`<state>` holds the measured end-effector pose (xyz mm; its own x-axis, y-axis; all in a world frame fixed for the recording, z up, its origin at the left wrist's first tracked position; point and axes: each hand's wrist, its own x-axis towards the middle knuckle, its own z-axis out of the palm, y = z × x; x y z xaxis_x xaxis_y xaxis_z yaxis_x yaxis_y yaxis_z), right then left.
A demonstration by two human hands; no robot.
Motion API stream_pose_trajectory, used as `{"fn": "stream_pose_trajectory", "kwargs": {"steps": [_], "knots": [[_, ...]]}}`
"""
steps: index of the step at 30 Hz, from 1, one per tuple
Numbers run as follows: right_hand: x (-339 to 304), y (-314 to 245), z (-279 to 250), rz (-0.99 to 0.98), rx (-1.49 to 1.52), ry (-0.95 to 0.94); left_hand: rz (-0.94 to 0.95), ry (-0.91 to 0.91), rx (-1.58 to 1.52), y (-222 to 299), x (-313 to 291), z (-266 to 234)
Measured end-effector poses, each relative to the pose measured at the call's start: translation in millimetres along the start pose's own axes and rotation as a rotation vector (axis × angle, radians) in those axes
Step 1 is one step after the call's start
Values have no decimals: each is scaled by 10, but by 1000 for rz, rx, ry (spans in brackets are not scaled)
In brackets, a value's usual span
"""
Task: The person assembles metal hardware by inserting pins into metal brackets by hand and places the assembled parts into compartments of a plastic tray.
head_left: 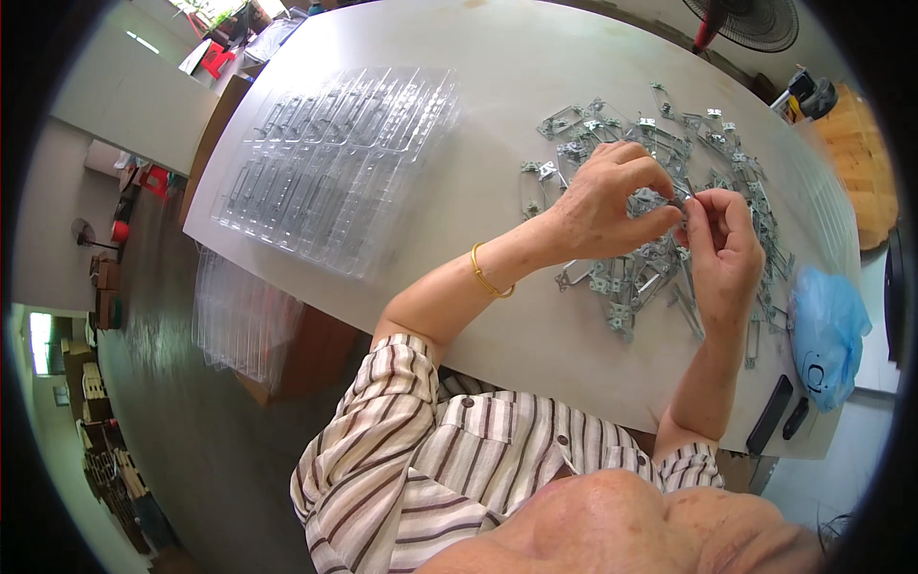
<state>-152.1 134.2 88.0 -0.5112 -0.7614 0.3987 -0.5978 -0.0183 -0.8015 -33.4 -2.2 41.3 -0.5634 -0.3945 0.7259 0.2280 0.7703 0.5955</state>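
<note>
My left hand [612,203] and my right hand [724,251] meet above a loose pile of grey metal brackets [620,311] on the white table. Both pinch a small metal part [685,198] between their fingertips; the fingers cover most of it, so its exact shape is hidden. Brackets lie around and beneath both hands, overlapping at many angles. On the table's left side rests a clear plastic tray [330,182] with long compartments; rows of similar metal pieces show in it. A gold bangle circles my left wrist.
At the table's right edge sit a blue plastic bag [828,330], a black phone [770,414] and a small dark object [796,419]. More clear trays [239,320] are stacked on a cardboard box [320,349] below the left edge. A fan [755,21] stands beyond the far right.
</note>
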Motion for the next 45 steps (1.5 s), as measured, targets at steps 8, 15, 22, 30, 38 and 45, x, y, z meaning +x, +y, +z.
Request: {"fn": "stream_pose_trajectory", "kwargs": {"steps": [8,15,22,30,38,45], "knots": [[-42,-15,79,-143,-207,6,-75,-70,-42,56,-11,-63],[-50,-103,48,-259,-337,100,-232,-119,-153,26,33,-69],[-106,-221,-72,-468,-173,163,-69,-61,16,128,140,-115],[-258,-287,-115,-450,-64,123,-14,-46,203,443,-173,-573],[-396,-346,89,-377,46,-39,35,48,508,718,-714,-1558],[-581,-194,672,-341,141,-539,-197,68,775,787,-1149,-2500]]}}
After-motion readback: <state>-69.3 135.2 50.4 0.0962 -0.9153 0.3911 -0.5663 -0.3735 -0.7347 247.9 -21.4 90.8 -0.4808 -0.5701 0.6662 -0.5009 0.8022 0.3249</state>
